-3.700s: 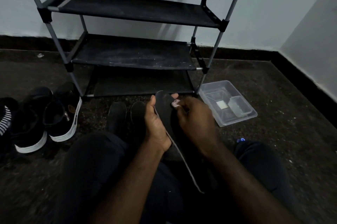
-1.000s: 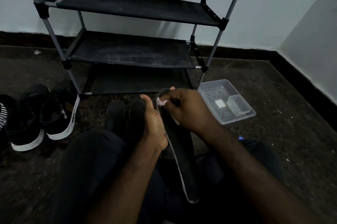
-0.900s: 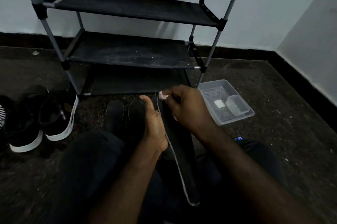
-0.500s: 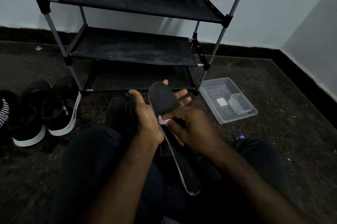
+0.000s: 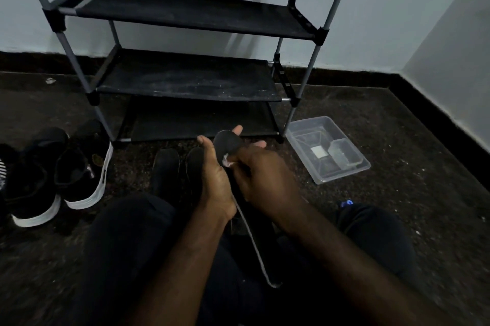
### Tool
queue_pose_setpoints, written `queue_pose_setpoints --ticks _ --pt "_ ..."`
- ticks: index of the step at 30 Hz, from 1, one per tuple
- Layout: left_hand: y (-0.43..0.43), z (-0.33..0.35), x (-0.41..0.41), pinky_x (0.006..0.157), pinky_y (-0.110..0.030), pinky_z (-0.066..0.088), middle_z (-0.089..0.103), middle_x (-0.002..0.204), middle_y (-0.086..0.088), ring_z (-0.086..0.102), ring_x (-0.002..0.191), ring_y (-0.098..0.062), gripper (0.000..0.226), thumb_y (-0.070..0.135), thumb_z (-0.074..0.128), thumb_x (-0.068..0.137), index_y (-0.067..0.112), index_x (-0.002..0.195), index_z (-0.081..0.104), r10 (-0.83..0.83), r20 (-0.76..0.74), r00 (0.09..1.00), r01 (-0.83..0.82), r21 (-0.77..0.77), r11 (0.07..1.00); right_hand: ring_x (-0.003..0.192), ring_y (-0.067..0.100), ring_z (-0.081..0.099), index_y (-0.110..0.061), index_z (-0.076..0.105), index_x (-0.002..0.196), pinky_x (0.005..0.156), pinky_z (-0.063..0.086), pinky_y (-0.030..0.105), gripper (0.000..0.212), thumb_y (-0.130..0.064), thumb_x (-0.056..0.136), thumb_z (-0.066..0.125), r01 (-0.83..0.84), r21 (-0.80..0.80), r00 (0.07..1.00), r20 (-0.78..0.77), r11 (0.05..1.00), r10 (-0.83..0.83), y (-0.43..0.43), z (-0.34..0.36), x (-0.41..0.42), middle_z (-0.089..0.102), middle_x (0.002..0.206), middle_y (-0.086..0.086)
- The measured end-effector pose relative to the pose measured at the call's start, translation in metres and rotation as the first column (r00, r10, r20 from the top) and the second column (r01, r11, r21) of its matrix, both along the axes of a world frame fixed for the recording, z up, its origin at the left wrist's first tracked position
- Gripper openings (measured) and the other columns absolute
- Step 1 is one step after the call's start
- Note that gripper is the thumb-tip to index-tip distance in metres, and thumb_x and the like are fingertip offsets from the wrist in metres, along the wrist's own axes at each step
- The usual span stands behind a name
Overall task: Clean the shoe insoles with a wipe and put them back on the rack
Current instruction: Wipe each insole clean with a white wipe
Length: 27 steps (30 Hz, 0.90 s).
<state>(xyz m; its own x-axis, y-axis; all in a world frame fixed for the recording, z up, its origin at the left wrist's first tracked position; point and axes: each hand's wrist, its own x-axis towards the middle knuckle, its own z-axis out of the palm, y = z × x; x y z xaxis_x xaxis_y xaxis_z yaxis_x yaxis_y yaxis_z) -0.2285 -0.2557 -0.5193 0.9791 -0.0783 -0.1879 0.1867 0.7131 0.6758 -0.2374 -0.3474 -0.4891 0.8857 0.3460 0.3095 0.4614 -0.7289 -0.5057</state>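
A long black insole (image 5: pixel 227 141) with a pale edge stands tilted over my lap, its toe end pointing at the rack. My left hand (image 5: pixel 216 179) holds it from behind, thumb up on the left and fingertips showing past the toe end. My right hand (image 5: pixel 261 177) pinches a small white wipe (image 5: pixel 227 161) and presses it against the insole's upper face. Two more black insoles (image 5: pixel 165 169) lie side by side on the floor just beyond my knees. The black three-shelf shoe rack (image 5: pixel 185 79) stands ahead against the wall.
A clear plastic tub (image 5: pixel 327 149) with a small white piece inside sits on the floor right of the rack. Black sneakers with white soles (image 5: pixel 82 169) stand at the left. A small blue object (image 5: pixel 347 203) lies by my right knee. The floor is dark speckled stone.
My right hand rubbed the wipe down from the insole's toe end to its middle, then back up toward the toe. My left hand opened its fingers behind the insole.
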Motion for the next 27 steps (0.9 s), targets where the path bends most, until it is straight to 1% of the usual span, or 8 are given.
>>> queue_pose_setpoints --ticks 5,8,10,15,17,20,23,27 --pt "-0.008 0.001 -0.002 0.091 -0.038 0.052 0.066 0.126 -0.006 0.063 0.116 -0.021 0.078 0.073 0.015 0.092 0.022 0.138 0.052 0.039 -0.038 0.999 -0.038 0.021 0.999 0.084 0.013 0.065 -0.024 0.067 0.094 0.073 0.053 0.033 0.009 -0.024 0.091 0.059 0.230 0.101 0.972 0.015 0.968 -0.233 -0.005 0.003 0.022 0.070 0.093 -0.006" --pt "0.000 0.000 -0.001 0.105 -0.047 0.043 0.064 0.129 -0.015 0.059 0.121 -0.029 0.078 0.075 0.013 0.090 0.026 0.136 0.053 0.022 -0.034 0.999 -0.023 -0.018 1.000 0.083 0.012 0.065 -0.020 0.069 0.096 0.072 0.052 0.031 0.012 -0.018 0.089 0.059 0.116 0.104 0.992 0.028 0.988 -0.119 0.010 0.002 0.008 0.071 0.094 -0.004" --pt "0.003 0.001 0.001 0.107 -0.049 0.041 0.064 0.126 -0.020 0.058 0.122 -0.034 0.078 0.076 0.011 0.088 0.029 0.134 0.053 0.002 -0.022 1.000 -0.003 -0.030 1.000 0.082 0.014 0.065 -0.021 0.069 0.097 0.070 0.050 0.030 0.013 -0.019 0.089 0.059 0.052 0.082 0.998 0.030 0.995 -0.055 0.014 0.002 -0.001 0.071 0.093 -0.004" --pt "-0.010 -0.003 -0.002 0.095 -0.036 0.050 0.064 0.130 -0.005 0.061 0.119 -0.020 0.077 0.072 0.019 0.091 0.022 0.140 0.051 0.041 -0.060 0.997 -0.041 0.013 0.999 0.077 0.014 0.065 -0.026 0.062 0.085 0.066 0.049 0.030 0.009 -0.030 0.092 0.058 0.305 0.127 0.952 -0.007 0.944 -0.307 -0.003 -0.002 0.023 0.068 0.082 -0.007" --pt "-0.009 -0.002 0.000 0.096 -0.038 0.050 0.063 0.131 -0.008 0.061 0.120 -0.022 0.077 0.074 0.022 0.089 0.023 0.139 0.052 0.032 -0.068 0.997 -0.033 -0.012 0.999 0.076 0.010 0.064 -0.023 0.065 0.088 0.067 0.050 0.030 0.008 -0.027 0.092 0.059 0.234 0.190 0.972 -0.009 0.954 -0.236 0.005 -0.001 0.016 0.069 0.082 -0.007" --pt "-0.005 0.000 0.001 0.109 -0.049 0.039 0.060 0.132 -0.018 0.055 0.126 -0.034 0.081 0.077 0.029 0.080 0.024 0.135 0.053 0.025 -0.067 0.997 -0.028 -0.057 0.998 0.077 0.007 0.062 -0.019 0.068 0.093 0.070 0.049 0.028 0.011 -0.021 0.091 0.058 0.093 0.196 0.996 -0.004 0.976 -0.094 0.018 0.002 0.007 0.070 0.085 -0.006" --pt "-0.004 -0.001 -0.001 0.093 -0.037 0.051 0.070 0.118 -0.011 0.065 0.111 -0.024 0.076 0.073 0.021 0.090 0.019 0.125 0.063 0.059 -0.112 0.992 -0.063 -0.033 0.997 0.077 0.010 0.064 -0.021 0.066 0.089 0.068 0.051 0.032 0.011 -0.028 0.091 0.058 0.175 0.191 0.984 -0.002 0.966 -0.178 0.014 0.000 0.021 0.069 0.084 -0.007" --pt "-0.006 0.001 0.000 0.074 -0.027 0.058 0.071 0.116 -0.006 0.070 0.101 -0.017 0.072 0.067 0.024 0.095 0.017 0.134 0.056 0.064 -0.126 0.990 -0.066 -0.007 0.998 0.069 0.014 0.064 -0.022 0.061 0.085 0.062 0.049 0.032 0.013 -0.033 0.092 0.057 0.291 0.183 0.957 -0.052 0.939 -0.286 0.007 -0.006 0.022 0.067 0.074 -0.006"
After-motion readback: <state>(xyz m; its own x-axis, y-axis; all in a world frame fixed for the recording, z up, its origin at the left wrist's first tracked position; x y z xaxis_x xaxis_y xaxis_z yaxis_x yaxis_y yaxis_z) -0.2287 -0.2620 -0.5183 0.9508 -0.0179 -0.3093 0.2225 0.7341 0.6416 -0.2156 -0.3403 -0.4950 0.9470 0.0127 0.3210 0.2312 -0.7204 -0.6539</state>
